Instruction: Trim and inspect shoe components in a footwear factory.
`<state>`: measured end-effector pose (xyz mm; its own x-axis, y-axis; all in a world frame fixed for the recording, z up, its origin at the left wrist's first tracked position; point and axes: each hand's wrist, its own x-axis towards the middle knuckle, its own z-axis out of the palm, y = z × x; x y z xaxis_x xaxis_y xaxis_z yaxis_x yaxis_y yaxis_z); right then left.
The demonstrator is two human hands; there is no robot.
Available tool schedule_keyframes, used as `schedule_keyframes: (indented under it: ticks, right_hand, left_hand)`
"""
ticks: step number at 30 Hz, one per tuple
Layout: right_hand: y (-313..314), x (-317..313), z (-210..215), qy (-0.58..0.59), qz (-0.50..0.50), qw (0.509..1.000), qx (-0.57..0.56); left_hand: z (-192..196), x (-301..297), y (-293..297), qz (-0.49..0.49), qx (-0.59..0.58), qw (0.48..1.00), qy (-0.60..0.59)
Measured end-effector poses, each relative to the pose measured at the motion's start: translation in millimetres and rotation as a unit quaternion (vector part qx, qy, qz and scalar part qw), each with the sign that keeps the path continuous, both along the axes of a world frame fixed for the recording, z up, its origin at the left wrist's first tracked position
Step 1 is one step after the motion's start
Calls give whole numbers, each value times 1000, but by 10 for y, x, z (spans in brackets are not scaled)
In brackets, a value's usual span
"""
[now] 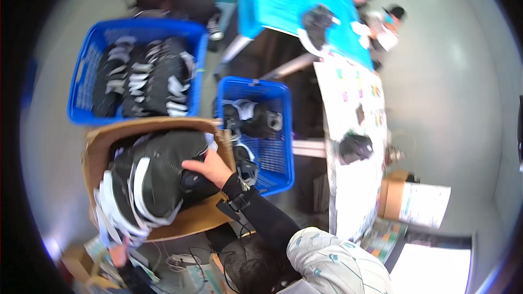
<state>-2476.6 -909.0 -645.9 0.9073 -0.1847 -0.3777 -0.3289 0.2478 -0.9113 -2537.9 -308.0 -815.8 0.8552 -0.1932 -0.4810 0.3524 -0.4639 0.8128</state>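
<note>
A bundle of nested black caps with white brims (163, 166) lies tilted over the open cardboard box (158, 125). My right hand (211, 169) grips its right side, with the thumb on top of the black fabric and the other fingers partly hidden. At the lower left end, by the white brims, my left hand (118, 254) holds the bundle from beneath. Most of its fingers are hidden behind the brims. The caps cover much of the box's inside.
A large blue basket (81, 84) with rows of black-and-white caps stands beyond the box. A smaller blue basket (284, 147) with several caps is to its right. Farther right runs a long table (351, 196) with a black cap (355, 148). Other people sit nearby. Cables (182, 262) lie below the box.
</note>
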Motion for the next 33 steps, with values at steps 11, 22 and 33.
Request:
schedule_keyframes:
  ticks: [11,22,33]
  right_hand:
    - [-3025,-2765,3161,-30,-188,963,-189]
    - [-6263,-5682,5686,108,-392,814,-416]
    - [-8586,-5744,4404,277,-276,684,-616]
  left_hand:
    - [1365,-753,-4297,-98,-229,968,24]
    - [2783,-2459,-10921,-544,-348,653,-396]
    - [2397,-4039,-13059,-380,-182,895,143]
